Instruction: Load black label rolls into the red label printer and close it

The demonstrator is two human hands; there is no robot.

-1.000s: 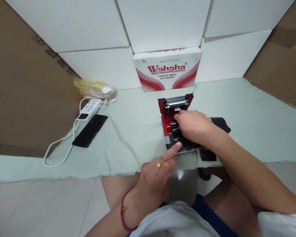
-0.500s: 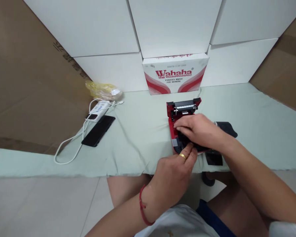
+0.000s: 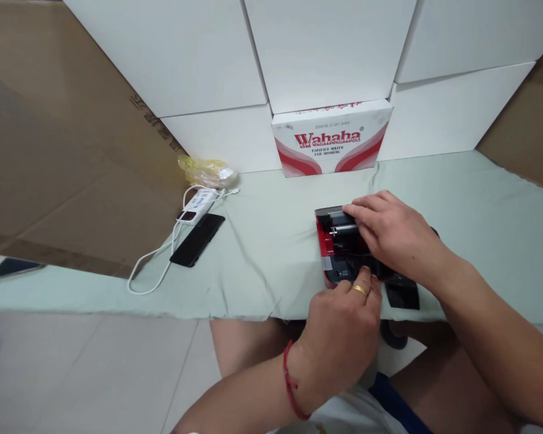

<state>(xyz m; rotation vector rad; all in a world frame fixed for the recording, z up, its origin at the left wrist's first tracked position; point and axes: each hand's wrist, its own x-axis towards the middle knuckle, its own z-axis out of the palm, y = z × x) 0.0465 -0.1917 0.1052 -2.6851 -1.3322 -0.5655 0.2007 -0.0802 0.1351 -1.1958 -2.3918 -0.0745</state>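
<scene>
Before Wahaha box, phone leftward: left fingers, right fingers on device, grip unclear.

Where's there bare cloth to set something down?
Two good patches of cloth: between the black slab and the red-and-black machine, and from the right forearm to the right-hand brown box. Crowded: the machine, with left hand and right hand on it; far left, where slab, cable and plastic bag cluster.
</scene>
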